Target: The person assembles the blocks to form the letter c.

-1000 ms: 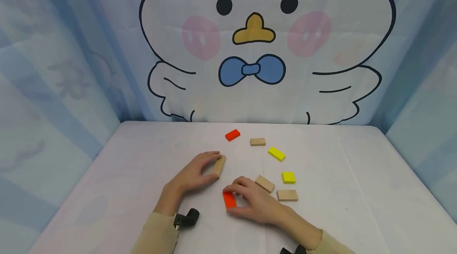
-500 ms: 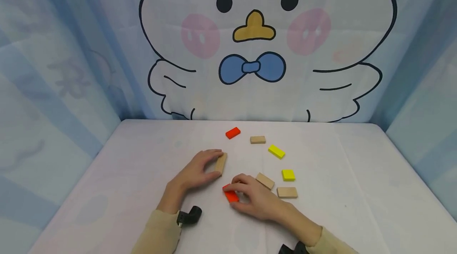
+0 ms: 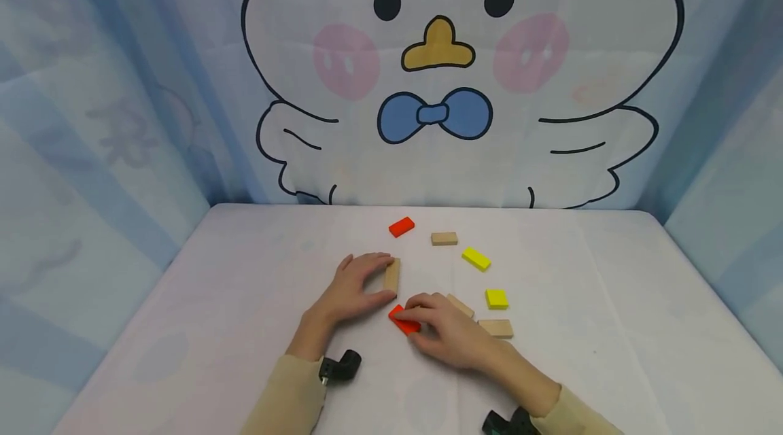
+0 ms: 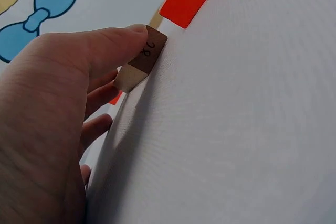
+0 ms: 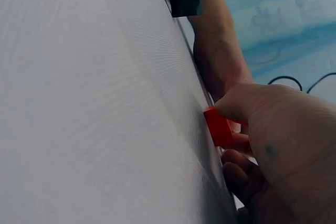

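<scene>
My left hand [image 3: 350, 291] pinches a plain wooden block [image 3: 392, 277] lengthwise between thumb and fingers on the white table. In the left wrist view, that wooden block [image 4: 149, 51] shows handwritten dark marks on its end, and part of it is hidden by my fingers. My right hand [image 3: 455, 334] holds a red block [image 3: 404, 321] between thumb and fingers, just nearer to me than the wooden one. The red block [image 5: 218, 127] touches or nearly touches the tabletop in the right wrist view. A narrow gap separates the two held blocks in the head view.
Beyond the hands lie another red block [image 3: 402, 227], a wooden block [image 3: 444, 238] and a yellow block [image 3: 476, 259]. A yellow square block [image 3: 497, 299] and a wooden block [image 3: 497, 328] lie right; another wooden block [image 3: 461, 305] is partly covered by my right hand.
My left hand has slid right with the wooden block, which now stands straighter. The red block has turned in my right hand, its near end swinging right and away from me.
</scene>
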A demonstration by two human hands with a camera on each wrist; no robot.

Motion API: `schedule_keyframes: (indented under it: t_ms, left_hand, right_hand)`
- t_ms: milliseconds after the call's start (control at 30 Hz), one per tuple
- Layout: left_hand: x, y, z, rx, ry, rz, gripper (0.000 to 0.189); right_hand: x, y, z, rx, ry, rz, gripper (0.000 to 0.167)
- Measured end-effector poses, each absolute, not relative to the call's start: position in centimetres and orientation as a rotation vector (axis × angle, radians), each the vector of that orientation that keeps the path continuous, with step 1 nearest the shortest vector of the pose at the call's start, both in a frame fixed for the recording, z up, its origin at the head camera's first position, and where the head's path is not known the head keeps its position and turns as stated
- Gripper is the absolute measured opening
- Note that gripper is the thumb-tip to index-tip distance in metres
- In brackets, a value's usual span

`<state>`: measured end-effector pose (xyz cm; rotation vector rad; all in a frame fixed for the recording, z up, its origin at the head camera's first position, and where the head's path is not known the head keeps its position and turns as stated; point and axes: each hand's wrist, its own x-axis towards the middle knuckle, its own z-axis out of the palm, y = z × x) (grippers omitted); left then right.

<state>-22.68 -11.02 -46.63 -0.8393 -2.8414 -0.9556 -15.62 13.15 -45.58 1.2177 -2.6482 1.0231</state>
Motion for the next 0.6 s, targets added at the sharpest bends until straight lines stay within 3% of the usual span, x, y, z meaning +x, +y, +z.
schedule_keyframes:
  t_ms: [600]
  left_hand:
    - [-22.86, -10.92, -46.39, -0.835, -2.851, -0.969, 0.058]
  right_hand:
    - [-15.63, 13.19, -45.49, 1.161, -2.716, 0.937, 0.037]
